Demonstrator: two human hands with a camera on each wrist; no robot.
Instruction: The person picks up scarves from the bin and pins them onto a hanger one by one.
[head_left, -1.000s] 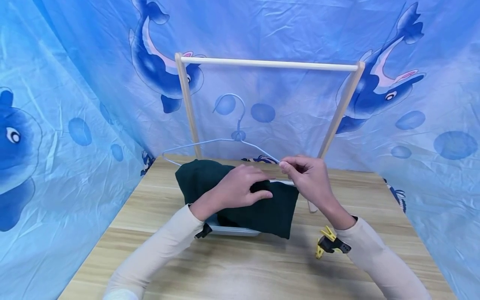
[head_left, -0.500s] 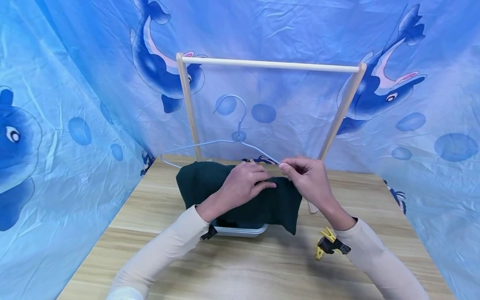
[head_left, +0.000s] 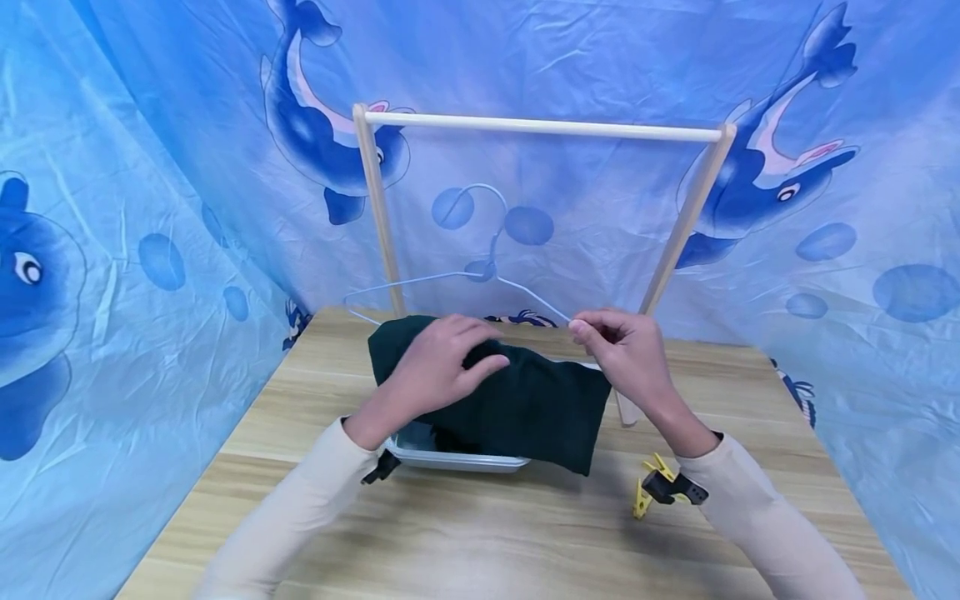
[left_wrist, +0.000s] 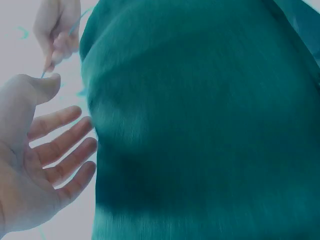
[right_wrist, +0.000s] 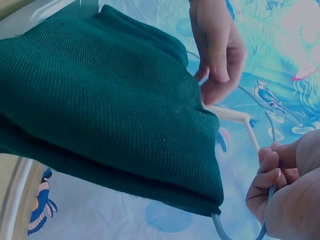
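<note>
A dark green ribbed cloth (head_left: 536,408) is draped over the lower part of a light blue wire hanger (head_left: 493,250). The hanger's hook points up, and its left corner sticks out past the cloth. My right hand (head_left: 626,350) pinches the hanger's right shoulder between thumb and fingers. Over the left part of the cloth is my left hand (head_left: 442,367), thumb apart and fingers loosely extended. In the left wrist view those fingers (left_wrist: 65,145) lie at the cloth's edge; whether they touch it I cannot tell. The hanger's lower bar is mostly hidden by the cloth.
Behind the hands stands a wooden rack with a white crossbar (head_left: 540,127). A light plastic tray (head_left: 465,461) sits beneath the cloth on the wooden table (head_left: 480,542). Yellow clips (head_left: 642,500) lie near my right wrist. Blue dolphin-print sheeting (head_left: 600,50) surrounds the table.
My left hand first shifted right along the cloth's top, then drew back left with its thumb spread. Hanger, cloth and right hand have shifted slightly right.
</note>
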